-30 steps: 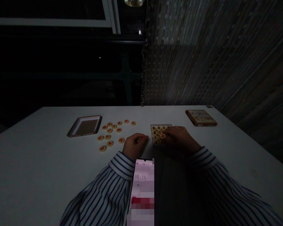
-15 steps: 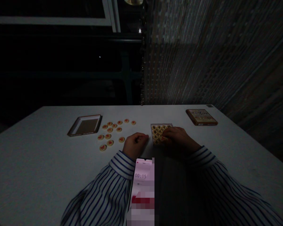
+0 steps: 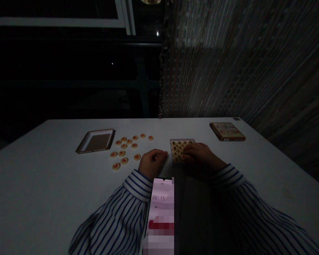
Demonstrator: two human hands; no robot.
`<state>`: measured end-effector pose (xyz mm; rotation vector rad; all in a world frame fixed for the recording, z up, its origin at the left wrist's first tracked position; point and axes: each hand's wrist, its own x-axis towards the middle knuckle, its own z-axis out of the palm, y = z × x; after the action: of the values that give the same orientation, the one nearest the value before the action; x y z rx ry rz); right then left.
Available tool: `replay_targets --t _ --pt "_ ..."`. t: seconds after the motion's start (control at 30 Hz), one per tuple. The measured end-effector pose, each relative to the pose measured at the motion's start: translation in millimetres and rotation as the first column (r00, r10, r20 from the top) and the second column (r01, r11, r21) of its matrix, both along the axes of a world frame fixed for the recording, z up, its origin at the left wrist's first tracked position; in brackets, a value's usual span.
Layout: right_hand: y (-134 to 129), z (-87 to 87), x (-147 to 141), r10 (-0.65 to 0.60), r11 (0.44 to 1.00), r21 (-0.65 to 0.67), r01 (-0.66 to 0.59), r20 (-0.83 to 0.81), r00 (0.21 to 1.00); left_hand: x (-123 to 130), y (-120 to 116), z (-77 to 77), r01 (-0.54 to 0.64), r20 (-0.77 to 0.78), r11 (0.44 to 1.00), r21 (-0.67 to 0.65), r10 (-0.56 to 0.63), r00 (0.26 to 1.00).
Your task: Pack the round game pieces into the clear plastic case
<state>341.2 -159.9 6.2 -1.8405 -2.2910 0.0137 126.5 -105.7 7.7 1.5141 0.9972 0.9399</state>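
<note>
Round wooden pieces with dark characters fill a small open box (image 3: 172, 151) right of centre. My right hand (image 3: 202, 156) reaches over the right side of this box, fingers bent down onto a red-marked piece (image 3: 184, 156). It hides part of the box. My left hand (image 3: 152, 163) rests on the table left of the box, fingers curled together; what they hold, if anything, is hidden. Several loose pieces with red characters (image 3: 124, 160) lie on the table to its left.
An open, shallow box lid (image 3: 112, 139) lies on the white table (image 3: 42, 177) at left. A closed printed box (image 3: 227, 131) is at the back right. A phone (image 3: 162, 202) showing 00:15 lies near my left wrist. Behind the table hangs a string curtain (image 3: 202, 71).
</note>
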Motion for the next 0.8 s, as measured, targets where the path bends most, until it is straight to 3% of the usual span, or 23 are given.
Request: replay_targets --t 0.8 --pt "-1.2 1.5 -3.6 -0.004 1.000 0.014 0.004 0.001 1.000 -1.2 0.8 -1.6 0.013 0.023 0.999 0.030 -0.013 1.000"
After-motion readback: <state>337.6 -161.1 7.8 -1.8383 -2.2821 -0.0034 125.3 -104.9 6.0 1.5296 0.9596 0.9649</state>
